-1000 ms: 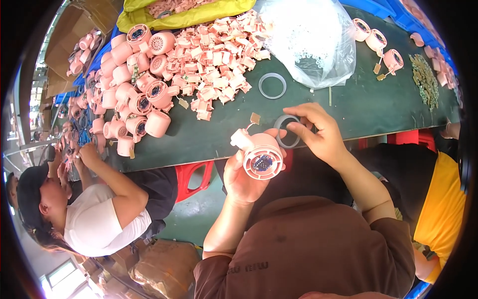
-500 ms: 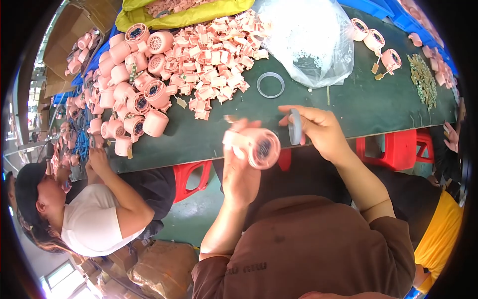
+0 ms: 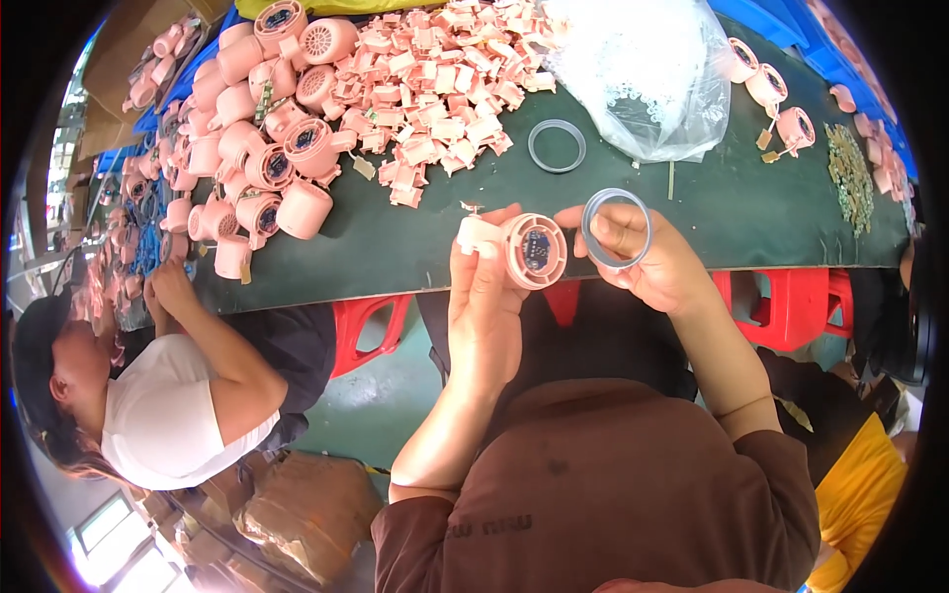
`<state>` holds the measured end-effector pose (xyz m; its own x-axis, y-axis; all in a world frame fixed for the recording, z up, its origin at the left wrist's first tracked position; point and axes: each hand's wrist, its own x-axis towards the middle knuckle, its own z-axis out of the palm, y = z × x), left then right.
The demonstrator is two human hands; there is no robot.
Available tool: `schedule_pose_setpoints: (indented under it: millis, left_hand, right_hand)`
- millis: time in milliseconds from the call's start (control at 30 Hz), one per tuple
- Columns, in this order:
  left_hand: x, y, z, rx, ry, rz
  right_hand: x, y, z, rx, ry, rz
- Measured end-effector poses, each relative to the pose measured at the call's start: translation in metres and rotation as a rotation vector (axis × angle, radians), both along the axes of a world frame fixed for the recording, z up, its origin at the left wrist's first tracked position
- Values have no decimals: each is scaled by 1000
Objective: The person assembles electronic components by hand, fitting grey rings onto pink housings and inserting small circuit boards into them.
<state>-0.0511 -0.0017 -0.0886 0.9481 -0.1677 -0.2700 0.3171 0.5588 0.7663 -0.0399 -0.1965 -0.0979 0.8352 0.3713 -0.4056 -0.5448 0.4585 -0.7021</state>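
Note:
My left hand [image 3: 484,316] is closed round a pink round plastic housing [image 3: 535,251], whose open end faces right and shows a dark blue circuit board inside. A small pink bracket [image 3: 478,233] sticks out at the housing's left side, above my thumb. In my right hand [image 3: 657,259] is a grey plastic ring [image 3: 617,229], pinched at its edge and held upright. A short gap lies between ring and housing. Another grey ring [image 3: 557,146] lies flat on the green table [image 3: 415,249] beyond my hands.
Pink housings [image 3: 259,163] are heaped at the left, beside a pile of small pink parts [image 3: 435,89]. A clear bag [image 3: 647,84] of small whitish pieces lies behind. At the right are a few housings [image 3: 794,128] and small boards [image 3: 850,178]. A co-worker [image 3: 188,385] sits at left.
The grey ring has turned from edge-on to showing its round opening. My left hand has turned the housing's open end further right and moved it slightly up. The view has shifted a little.

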Motion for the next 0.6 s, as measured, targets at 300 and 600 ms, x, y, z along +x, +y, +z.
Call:
schedule_pose_setpoints:
  millis: [300, 600]
  left_hand:
    - [-3, -1, -14, 53, -117, 34]
    - [-6, 2, -27, 280, -318, 43]
  right_hand:
    - [-6, 27, 14, -864, -704, -125]
    - [-7, 39, 15, -1089, -983, -170]
